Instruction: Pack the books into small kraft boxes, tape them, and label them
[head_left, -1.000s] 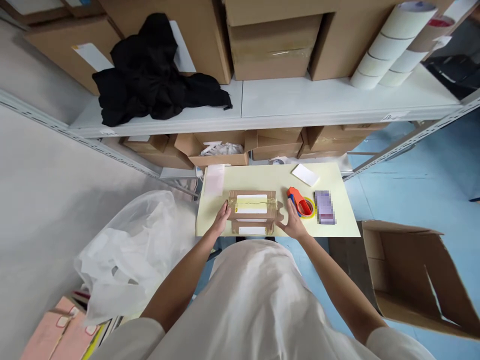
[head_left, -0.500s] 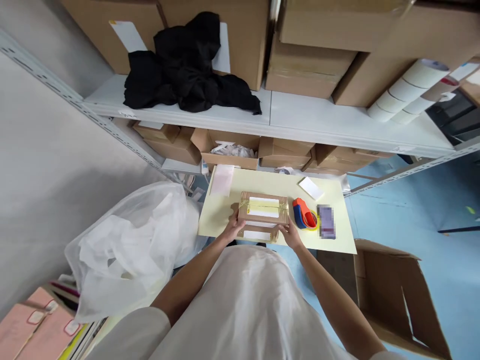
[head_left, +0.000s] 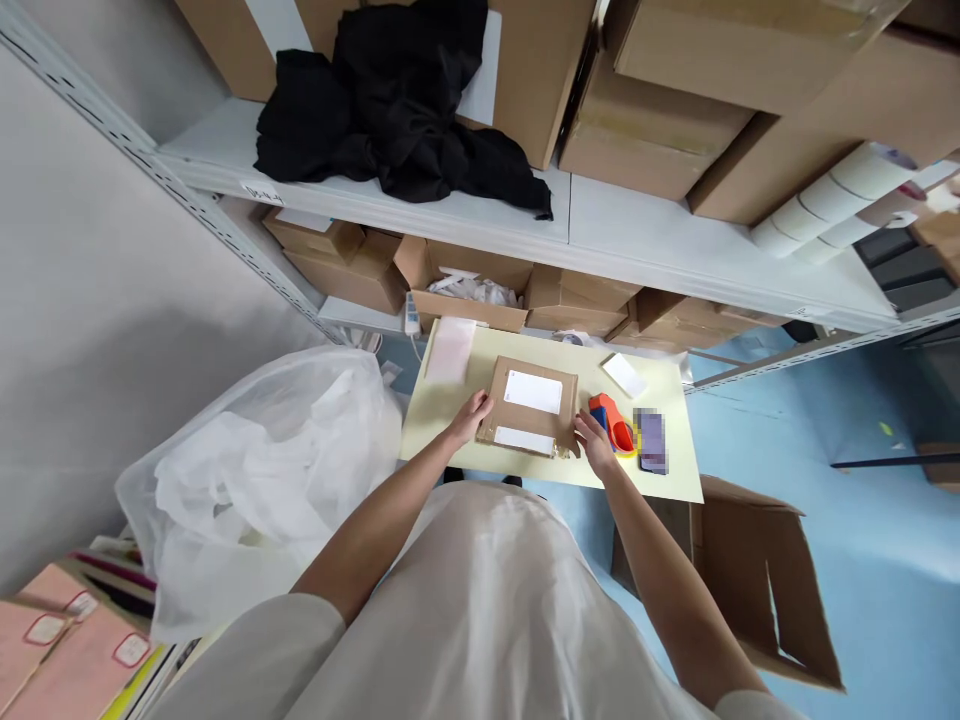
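Note:
A flat brown cardboard box (head_left: 528, 425) with white labels on its upper faces sits at the front middle of the table. My left hand (head_left: 471, 416) grips its left edge, fingers curled against the side. On the opposite side, my right hand (head_left: 595, 442) holds the right edge near the front corner; some fingertips are hidden. Clear tape shows at the box's front right corner. Just beyond my right hand lies an orange and blue tape dispenser (head_left: 613, 420), with a phone-like object (head_left: 652, 440), pixelated, to its right.
The pale yellow table (head_left: 442, 455) also bears a pinkish sheet (head_left: 450, 350) and a white pad (head_left: 624, 375). Metal shelves (head_left: 465, 228) with boxes and black cloth (head_left: 405, 110) rise behind. A white plastic bag (head_left: 262, 490) stands left; an open carton (head_left: 757, 580) lies right.
The box has turned between my hands: the strip of yellowish tape on its upper face is out of sight, and a broad labelled face now shows. The view has shifted slightly.

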